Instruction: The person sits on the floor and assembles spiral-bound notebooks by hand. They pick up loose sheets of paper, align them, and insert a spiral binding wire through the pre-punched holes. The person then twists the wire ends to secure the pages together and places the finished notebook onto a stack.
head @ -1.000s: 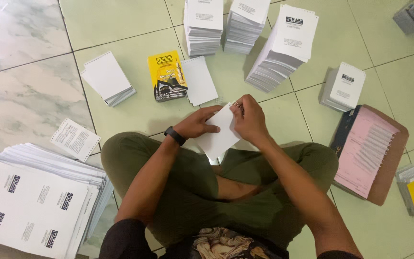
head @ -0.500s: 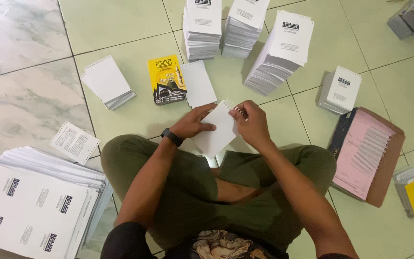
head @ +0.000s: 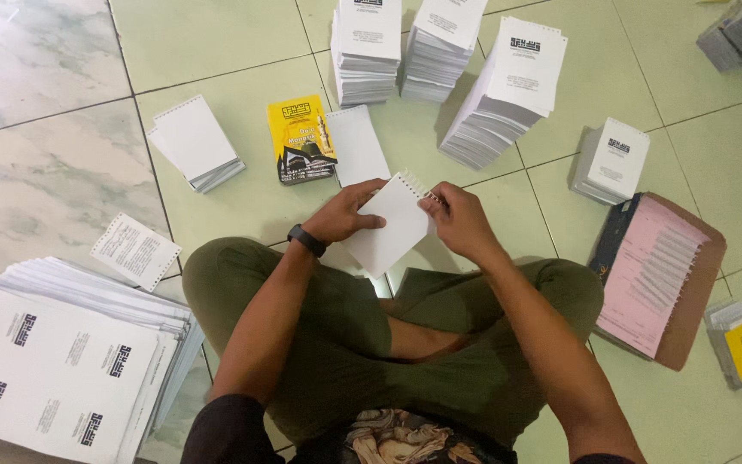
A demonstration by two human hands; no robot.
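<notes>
White punched booklet (head: 388,225) above my lap, held in both hands, long axis tilted, punched edge up-right. My left hand (head: 347,215) grips left side, thumb on top. My right hand (head: 464,222) pinches punched edge corner; right hand nearer binding holes.

Tiled floor (head: 62,103): three tall printed-sheet stacks (head: 440,51) far; yellow booklet (head: 301,137) beside loose white sheet (head: 358,144); pink pad on brown board (head: 659,275) right; large sheet pile (head: 62,361) near left.
</notes>
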